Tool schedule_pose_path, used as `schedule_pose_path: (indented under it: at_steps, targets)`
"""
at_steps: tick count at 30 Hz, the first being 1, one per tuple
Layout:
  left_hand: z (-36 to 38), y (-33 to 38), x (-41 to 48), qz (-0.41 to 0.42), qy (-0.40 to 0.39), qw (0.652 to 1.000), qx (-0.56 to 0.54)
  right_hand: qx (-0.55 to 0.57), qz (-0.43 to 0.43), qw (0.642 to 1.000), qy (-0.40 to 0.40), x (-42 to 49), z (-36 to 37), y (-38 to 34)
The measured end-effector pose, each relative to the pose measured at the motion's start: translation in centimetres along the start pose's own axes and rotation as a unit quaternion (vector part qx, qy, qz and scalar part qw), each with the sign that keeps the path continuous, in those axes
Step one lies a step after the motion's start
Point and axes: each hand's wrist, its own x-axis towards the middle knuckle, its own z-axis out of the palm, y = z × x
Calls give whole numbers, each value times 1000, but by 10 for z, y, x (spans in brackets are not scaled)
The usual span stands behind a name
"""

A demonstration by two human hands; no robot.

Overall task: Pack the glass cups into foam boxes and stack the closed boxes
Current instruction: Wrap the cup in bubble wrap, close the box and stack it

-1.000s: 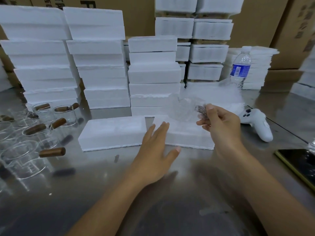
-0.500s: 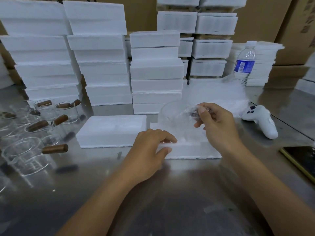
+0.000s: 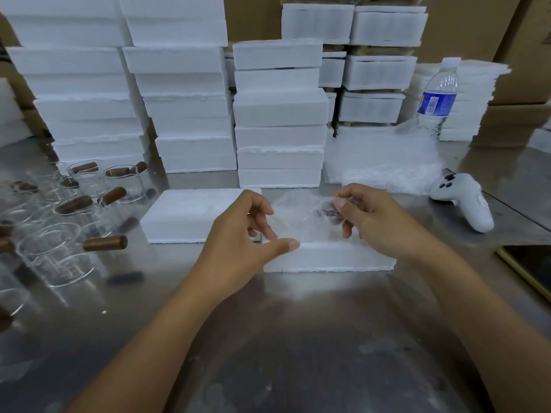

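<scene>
At 6 o'clock on the steel table (image 3: 298, 338) both forearms reach forward to a low foam box (image 3: 328, 257) at centre. Over it the right hand (image 3: 378, 222) pinches a bubble-wrapped glass cup (image 3: 301, 217) by its dark handle, thumb and fingers curled tight. At the wrap's 9 o'clock side the left hand (image 3: 238, 231) has fingers curled narrow and thumb stretched along the box's near edge; whether it grips the wrap cannot be told. A second foam box (image 3: 185, 216) lies at 10 o'clock, bare glass cups (image 3: 53, 251) with wooden handles at 9 o'clock, a white controller (image 3: 465, 201) at 2 o'clock, foam box stacks (image 3: 280, 114) at 12 o'clock
</scene>
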Motion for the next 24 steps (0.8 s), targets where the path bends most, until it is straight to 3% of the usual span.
schedule_pose_path:
  at_steps: [5,8,10,13,16,19,21,24]
  targets:
    - [3,-2,1,17,-12,1000,15,-162,-45,984,55,0,4,8]
    - [4,-2,0,70,-36,993,83,-174,-59,977,105,-1,2,9]
    - [5,-1,0,61,-26,996,59,-144,-67,978,135,-1,-1,10]
    - [-3,-1,6,12,86,996,-38,-75,-46,974,209,0,-4,10]
    - [-20,-11,13,-17,169,982,78,-54,-15,968,247,2,-5,13]
    - [-28,-22,12,-80,68,963,247,-105,18,965,239,3,-3,18]
    - [-28,-25,10,-66,-9,939,338,-113,38,966,229,4,-2,22]
    - [-30,-25,8,-28,-20,928,370,-102,69,967,225,6,-3,27]
